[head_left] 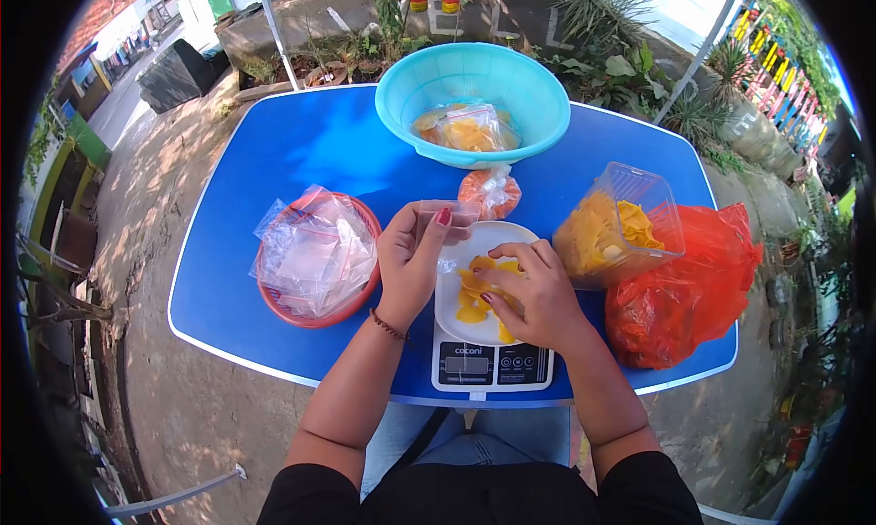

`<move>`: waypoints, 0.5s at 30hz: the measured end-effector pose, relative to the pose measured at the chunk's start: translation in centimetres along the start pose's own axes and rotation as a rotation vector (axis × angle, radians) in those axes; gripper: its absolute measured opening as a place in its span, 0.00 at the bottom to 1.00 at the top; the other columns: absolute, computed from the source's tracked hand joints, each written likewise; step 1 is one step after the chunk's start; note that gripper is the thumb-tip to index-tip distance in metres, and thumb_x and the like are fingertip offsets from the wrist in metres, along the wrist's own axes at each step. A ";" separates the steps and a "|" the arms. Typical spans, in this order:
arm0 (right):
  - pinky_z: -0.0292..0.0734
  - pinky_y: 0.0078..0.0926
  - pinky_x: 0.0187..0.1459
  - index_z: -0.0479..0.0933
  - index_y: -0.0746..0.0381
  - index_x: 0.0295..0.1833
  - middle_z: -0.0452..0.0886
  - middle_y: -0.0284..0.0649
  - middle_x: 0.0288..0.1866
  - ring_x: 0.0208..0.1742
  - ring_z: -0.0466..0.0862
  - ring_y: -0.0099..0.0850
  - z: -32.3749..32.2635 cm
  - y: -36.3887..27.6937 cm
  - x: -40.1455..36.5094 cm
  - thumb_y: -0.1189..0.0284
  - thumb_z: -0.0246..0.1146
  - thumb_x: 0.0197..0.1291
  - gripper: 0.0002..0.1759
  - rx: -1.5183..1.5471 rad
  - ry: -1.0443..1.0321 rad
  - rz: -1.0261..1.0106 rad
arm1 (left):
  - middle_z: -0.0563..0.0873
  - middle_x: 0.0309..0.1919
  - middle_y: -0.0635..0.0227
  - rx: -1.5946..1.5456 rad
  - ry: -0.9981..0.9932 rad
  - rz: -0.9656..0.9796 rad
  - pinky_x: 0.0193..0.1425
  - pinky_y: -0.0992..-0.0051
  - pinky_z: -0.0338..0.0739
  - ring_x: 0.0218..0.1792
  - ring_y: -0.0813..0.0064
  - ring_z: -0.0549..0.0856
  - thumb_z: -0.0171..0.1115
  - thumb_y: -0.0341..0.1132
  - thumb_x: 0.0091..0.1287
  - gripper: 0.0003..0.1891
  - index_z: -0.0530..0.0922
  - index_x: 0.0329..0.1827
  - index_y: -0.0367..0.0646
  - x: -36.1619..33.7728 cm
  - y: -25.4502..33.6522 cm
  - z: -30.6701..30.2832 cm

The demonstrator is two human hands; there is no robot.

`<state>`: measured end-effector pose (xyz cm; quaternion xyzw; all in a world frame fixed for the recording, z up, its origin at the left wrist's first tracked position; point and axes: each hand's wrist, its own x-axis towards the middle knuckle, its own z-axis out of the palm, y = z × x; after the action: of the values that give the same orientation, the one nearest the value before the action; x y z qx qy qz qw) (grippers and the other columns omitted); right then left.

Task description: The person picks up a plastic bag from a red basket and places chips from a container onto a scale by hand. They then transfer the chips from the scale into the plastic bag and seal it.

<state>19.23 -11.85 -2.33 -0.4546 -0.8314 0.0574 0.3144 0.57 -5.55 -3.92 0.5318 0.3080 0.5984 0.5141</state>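
Observation:
My left hand (415, 251) is closed, pinching a small clear plastic bag (463, 217) between thumb and fingers, beside the upper left of a white plate (447, 320). That plate rests on a white digital kitchen scale (543, 372) and bears thin yellow chips (472, 308). My right hand (537, 292) reaches over the plate from the right, its fingers and thumb curled around some of the chips. Part of the pile is hidden beneath that hand. Just beyond the plate stands a tied clear bag of orange bits (497, 193).
To the left, a red basket (319, 322) holds empty zip bags (315, 251). A turquoise basin (401, 105) with filled bags stands at the back of the blue table (233, 279). On the right are a clear container (643, 183) of chips and a red plastic bag (689, 288).

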 end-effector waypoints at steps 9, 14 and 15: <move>0.75 0.36 0.49 0.84 0.60 0.43 0.81 0.38 0.45 0.46 0.78 0.39 0.3 0.7 0.1 0.78 0.67 0.54 0.10 0.037 0.112 -0.066 | 0.89 0.44 0.55 -0.076 0.025 -0.117 0.48 0.75 0.86 0.42 0.70 0.90 0.59 0.34 0.76 0.12 0.80 0.52 0.32 0.2 0.3 0.0; 0.76 0.36 0.45 0.82 0.64 0.45 0.81 0.41 0.41 0.41 0.79 0.41 0.4 0.8 0.3 0.84 0.63 0.54 0.12 0.089 0.315 -0.012 | 0.90 0.43 0.57 -0.090 0.021 -0.151 0.50 0.76 0.86 0.42 0.73 0.90 0.62 0.30 0.73 0.11 0.81 0.51 0.30 0.2 0.3 0.0; 0.76 0.35 0.44 0.82 0.64 0.45 0.81 0.42 0.41 0.40 0.79 0.40 0.3 0.8 0.2 0.85 0.63 0.55 0.12 0.092 0.347 0.001 | 0.90 0.42 0.57 -0.075 0.014 -0.151 0.50 0.76 0.86 0.42 0.73 0.90 0.63 0.29 0.72 0.11 0.81 0.51 0.30 0.1 0.3 0.0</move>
<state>19.55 -11.12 -2.82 -0.4435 -0.7609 0.0163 0.4734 0.47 -5.53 -3.57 0.4830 0.3281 0.5729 0.5752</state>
